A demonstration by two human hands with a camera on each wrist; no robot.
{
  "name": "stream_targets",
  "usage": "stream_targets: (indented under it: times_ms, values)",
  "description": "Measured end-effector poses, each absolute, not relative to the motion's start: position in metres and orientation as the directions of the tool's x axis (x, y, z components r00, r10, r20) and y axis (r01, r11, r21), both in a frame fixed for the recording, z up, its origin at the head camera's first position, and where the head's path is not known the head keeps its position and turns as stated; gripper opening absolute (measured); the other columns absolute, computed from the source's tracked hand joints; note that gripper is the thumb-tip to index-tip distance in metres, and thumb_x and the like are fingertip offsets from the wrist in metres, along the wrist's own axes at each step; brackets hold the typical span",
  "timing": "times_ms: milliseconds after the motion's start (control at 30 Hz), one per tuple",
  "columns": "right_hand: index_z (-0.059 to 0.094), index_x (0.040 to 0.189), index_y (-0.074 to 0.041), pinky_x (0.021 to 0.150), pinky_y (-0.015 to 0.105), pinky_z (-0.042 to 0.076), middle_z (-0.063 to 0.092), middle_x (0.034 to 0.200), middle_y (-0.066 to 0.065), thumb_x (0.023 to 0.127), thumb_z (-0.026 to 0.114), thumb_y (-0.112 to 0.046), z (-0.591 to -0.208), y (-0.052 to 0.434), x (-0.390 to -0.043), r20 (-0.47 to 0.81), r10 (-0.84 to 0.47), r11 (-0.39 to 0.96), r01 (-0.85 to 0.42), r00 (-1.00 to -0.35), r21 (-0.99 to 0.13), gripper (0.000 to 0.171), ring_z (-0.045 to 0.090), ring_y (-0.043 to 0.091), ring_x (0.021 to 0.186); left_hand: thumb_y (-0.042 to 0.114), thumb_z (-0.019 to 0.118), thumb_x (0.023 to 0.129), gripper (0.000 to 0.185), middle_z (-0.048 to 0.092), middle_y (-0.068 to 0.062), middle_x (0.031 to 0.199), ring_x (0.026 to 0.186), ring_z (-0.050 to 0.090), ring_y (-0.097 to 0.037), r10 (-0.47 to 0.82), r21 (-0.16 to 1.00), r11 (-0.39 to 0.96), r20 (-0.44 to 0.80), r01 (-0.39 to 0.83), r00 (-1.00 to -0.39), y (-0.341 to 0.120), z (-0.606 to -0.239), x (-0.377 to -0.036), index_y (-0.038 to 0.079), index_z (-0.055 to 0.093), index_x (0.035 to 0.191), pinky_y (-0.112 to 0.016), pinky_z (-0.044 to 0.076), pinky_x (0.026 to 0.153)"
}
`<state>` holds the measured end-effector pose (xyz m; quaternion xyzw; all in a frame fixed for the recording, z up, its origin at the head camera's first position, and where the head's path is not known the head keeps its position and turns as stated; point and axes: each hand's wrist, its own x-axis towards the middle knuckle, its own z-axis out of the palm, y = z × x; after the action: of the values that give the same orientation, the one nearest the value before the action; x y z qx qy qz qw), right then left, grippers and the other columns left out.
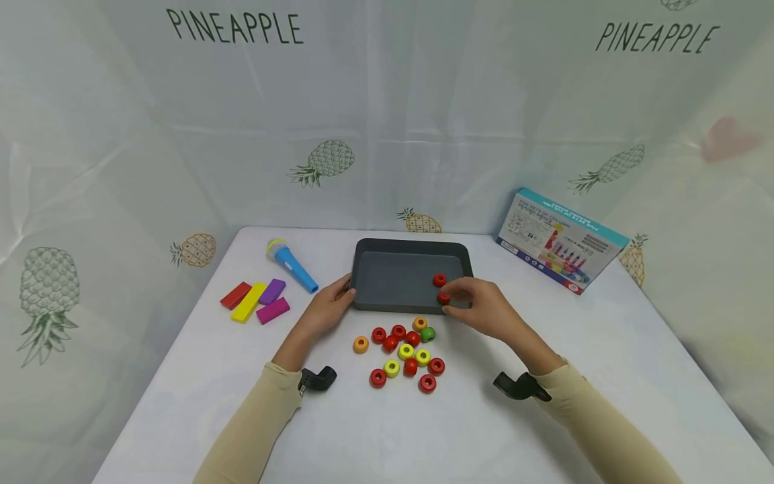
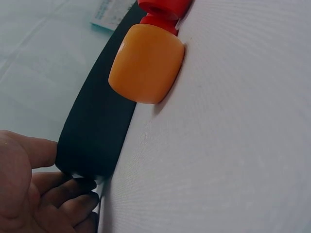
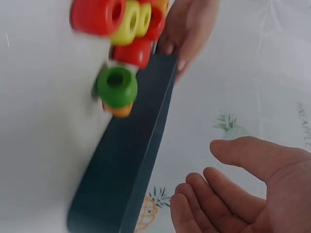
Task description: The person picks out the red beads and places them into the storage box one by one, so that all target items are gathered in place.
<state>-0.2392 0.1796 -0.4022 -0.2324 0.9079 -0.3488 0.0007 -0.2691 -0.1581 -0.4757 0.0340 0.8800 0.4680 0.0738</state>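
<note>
Tray (image 1: 393,282), frame centre, on white worktop (image 1: 484,417): one red bead (image 1: 439,279) inside; a second red bead (image 1: 444,297) at the near rim under the right hand (image 1: 484,310), whose grip, by the wrist view, looks loosely open, hold uncertain. Left hand (image 1: 329,309): fingers curled on the tray's left corner. Some fourteen beads (image 1: 405,353) remain outside, lower centre, nothing blocking. Left: microphone (image 1: 290,265), blocks (image 1: 254,300). Right: box (image 1: 559,240).

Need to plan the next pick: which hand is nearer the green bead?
Right. The right hand is over the tray's near right edge, just above and right of the green bead. The left hand holds the tray's left corner, farther away.
</note>
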Motion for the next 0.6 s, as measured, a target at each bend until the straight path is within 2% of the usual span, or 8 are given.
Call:
stream_targets:
  times_ms: [133,367,600]
  values:
    - [0.072,0.117,-0.003,0.091,0.044,0.061,0.074,0.113,0.012,0.086,0.080,-0.009,-0.412,0.180,-0.221,0.143,-0.452,0.614,-0.423,-0.880,-0.667,0.033,0.071,0.027,0.102,0.038,0.047,0.107,0.058,0.042,-0.009,0.160,0.152,0.034,-0.031,0.132,0.827,0.562,-0.104,-0.012,-0.986,-0.157,-0.474,-0.269,0.021,0.032,0.160,-0.052,0.030,0.123]
    - [0.072,0.113,-0.005,0.088,0.043,0.062,0.074,0.107,0.008,0.086,0.081,-0.018,-0.436,0.182,-0.198,0.052,-0.482,0.576,-0.361,-0.875,-0.733,0.031,0.070,0.022,0.096,0.038,0.047,0.107,0.058,0.043,-0.009,0.160,0.151,0.034,-0.032,0.131,0.819,0.574,-0.113,-0.018,-0.985,-0.155,-0.473,-0.269,0.022,0.032,0.160,-0.053,0.030,0.123]
    - [0.074,0.109,-0.011,0.085,0.031,0.061,0.073,0.104,0.000,0.083,0.082,-0.016,-0.446,0.180,-0.189,-0.009,-0.528,0.571,-0.347,-0.849,-0.744,0.027,0.066,0.017,0.091,0.040,0.047,0.107,0.058,0.043,-0.008,0.160,0.152,0.034,-0.030,0.120,0.822,0.568,-0.114,-0.026,-0.986,-0.157,-0.475,-0.270,0.024,0.033,0.160,-0.052,0.030,0.123]
